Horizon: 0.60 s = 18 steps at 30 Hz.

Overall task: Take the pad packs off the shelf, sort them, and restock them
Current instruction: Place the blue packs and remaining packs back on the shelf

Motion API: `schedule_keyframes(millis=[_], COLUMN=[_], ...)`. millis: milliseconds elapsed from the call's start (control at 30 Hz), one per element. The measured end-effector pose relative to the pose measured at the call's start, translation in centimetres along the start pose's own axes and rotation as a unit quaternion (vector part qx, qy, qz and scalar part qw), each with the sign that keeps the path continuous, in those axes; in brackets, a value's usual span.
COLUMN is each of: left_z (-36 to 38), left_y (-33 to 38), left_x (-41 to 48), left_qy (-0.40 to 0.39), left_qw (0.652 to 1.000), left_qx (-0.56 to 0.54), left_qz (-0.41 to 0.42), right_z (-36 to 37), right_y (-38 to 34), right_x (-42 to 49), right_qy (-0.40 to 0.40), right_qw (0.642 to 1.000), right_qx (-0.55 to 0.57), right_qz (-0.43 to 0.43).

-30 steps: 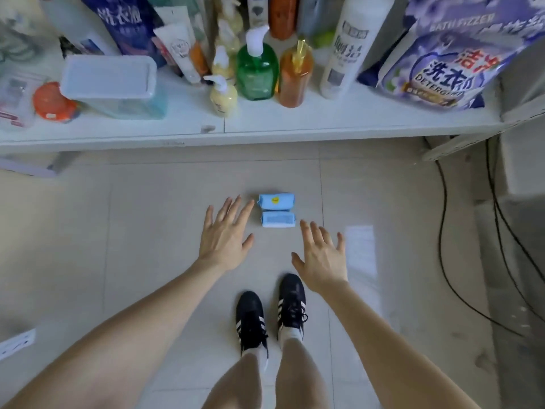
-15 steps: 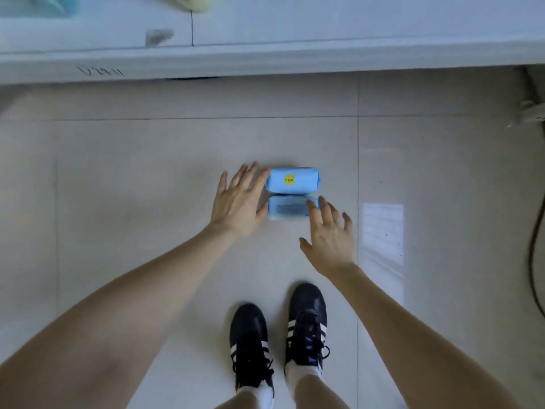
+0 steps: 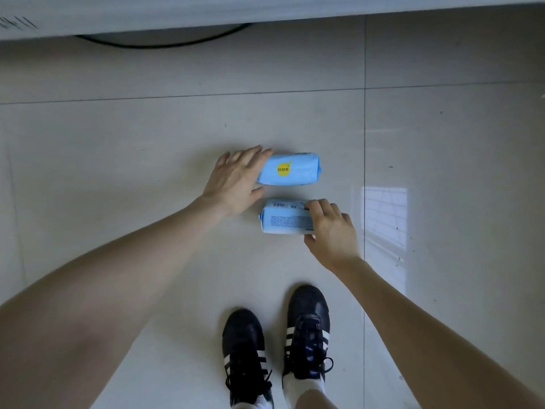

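Two light-blue pad packs lie on the tiled floor. The far pack (image 3: 290, 169) shows a yellow round label. My left hand (image 3: 236, 178) wraps its left end, fingers over the top and thumb under the near edge. The near pack (image 3: 283, 218) shows small printed text and a barcode. My right hand (image 3: 330, 228) grips its right end, fingers on top and thumb at the near side. Both packs rest on the floor, a small gap between them.
The white shelf edge (image 3: 265, 10) runs across the top, with a black cable (image 3: 165, 42) curving beneath it. My two black shoes (image 3: 277, 349) stand just behind the packs. A bright window reflection (image 3: 385, 216) lies on the tile at right.
The view has dropped closer to the floor. Both hands came down onto the packs: the left closed on the far pack's end, the right on the near pack's end.
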<state>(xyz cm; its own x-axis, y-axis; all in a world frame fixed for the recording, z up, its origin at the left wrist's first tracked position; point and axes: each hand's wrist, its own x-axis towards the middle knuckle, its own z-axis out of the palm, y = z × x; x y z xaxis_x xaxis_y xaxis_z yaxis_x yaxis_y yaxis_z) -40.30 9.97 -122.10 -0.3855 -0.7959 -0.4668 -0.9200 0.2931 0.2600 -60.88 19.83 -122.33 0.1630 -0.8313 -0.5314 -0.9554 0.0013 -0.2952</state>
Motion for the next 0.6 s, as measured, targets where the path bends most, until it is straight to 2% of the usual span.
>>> schedule_keyframes(millis=[267, 600], left_z=[-0.2, -4.1], left_y=[1.6, 1.8], left_x=[1.5, -3.9], left_qy=[0.011, 0.001], left_qw=[1.000, 0.999], left_qx=[0.000, -0.036], left_qz=[-0.005, -0.041], right_z=[-0.2, -4.8], right_y=[0.1, -1.4], right_x=[-0.4, -5.3], right_qy=[-0.039, -0.043], right_qw=[0.995, 0.989], right_qx=[0.095, 0.139], right_qz=[0.009, 0.038])
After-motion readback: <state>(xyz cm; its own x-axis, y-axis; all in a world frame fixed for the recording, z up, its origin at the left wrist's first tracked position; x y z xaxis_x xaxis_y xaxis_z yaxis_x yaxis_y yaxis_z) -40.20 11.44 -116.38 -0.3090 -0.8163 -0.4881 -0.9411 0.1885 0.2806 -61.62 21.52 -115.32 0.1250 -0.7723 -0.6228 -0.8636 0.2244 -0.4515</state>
